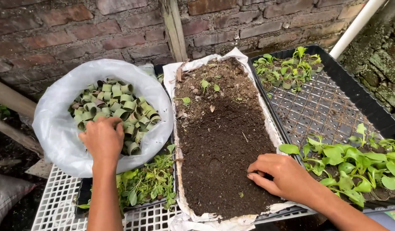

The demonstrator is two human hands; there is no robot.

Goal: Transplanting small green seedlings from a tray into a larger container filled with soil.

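My left hand (102, 137) reaches into a white plastic bag (56, 124) full of several green rolled leaf rings (120, 107); its fingers curl over the rings, and I cannot tell whether one is gripped. My right hand (279, 174) rests on dark soil (219, 141) in a long white-lined tray, fingers bent and pressing into the soil at the tray's right side. A few tiny seedlings (204, 83) sprout at the soil's far end.
A black mesh seedling tray (321, 107) lies to the right, with green seedlings at its far end (287, 68) and near end (355, 162). More seedlings (146, 184) sit below the bag on a white plastic grid (52, 205). A brick wall (99, 38) stands behind.
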